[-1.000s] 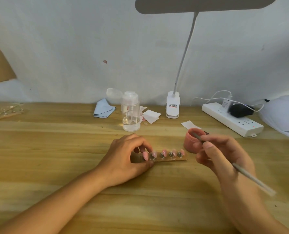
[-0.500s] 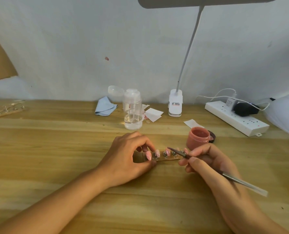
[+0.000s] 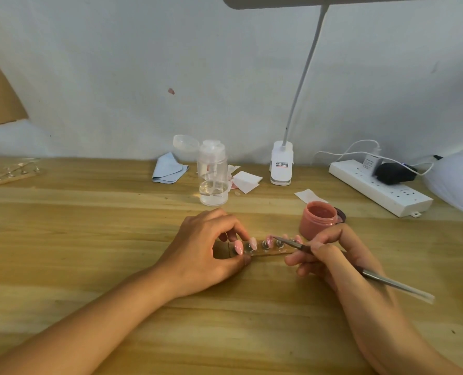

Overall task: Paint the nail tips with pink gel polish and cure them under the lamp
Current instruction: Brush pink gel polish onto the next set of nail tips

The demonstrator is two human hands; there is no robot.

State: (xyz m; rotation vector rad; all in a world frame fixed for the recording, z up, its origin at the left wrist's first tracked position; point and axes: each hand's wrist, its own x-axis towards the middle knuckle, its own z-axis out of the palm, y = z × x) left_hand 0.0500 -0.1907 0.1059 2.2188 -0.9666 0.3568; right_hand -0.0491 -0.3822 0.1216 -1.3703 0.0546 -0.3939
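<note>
Gripping the brush (image 3: 395, 284) between curled thumb and fingers, the right hand (image 3: 330, 255) slants it down-left, bristles on the middle nail tip (image 3: 268, 241). A second ago the bristles were in the pink gel jar (image 3: 319, 219). The left hand (image 3: 206, 247), fingers curled, pinches the wooden strip (image 3: 268, 254) of tips, which lies on the table (image 3: 89, 239) just in front of that jar.

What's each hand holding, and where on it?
Right hand pinches thin silver brush near its bristle end; left hand pinches wooden nail-tip strip at its left end.
</note>
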